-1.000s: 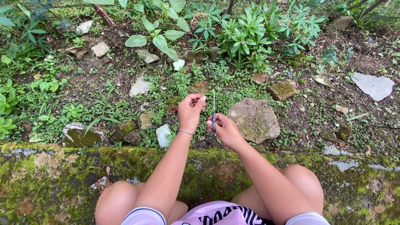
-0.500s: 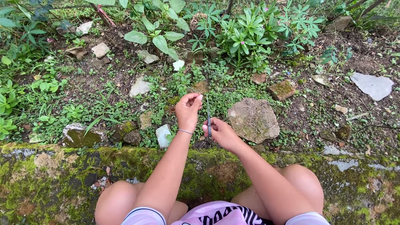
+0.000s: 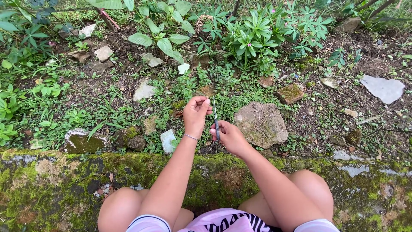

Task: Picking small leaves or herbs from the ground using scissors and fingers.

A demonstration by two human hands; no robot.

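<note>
Centre of frame: I see both hands raised over the weedy ground.
Left hand: fingers pinched on the top of a thin stem.
Right hand: curled around the stem's lower end, holding it upright.
Right of centre: flat stone just beside the right hand.
Bottom: mossy ledge across the frame.

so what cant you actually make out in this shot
- Head view: what the thin dark stick-like thing is; too small, its lower end sits in the right hand.
- Head view: what the left hand pinches at its fingertips; curled fingers hide it.
- Head view: the person's lower legs; the mossy ledge covers them.
- Head view: the torso; cut off by the bottom edge.
</note>
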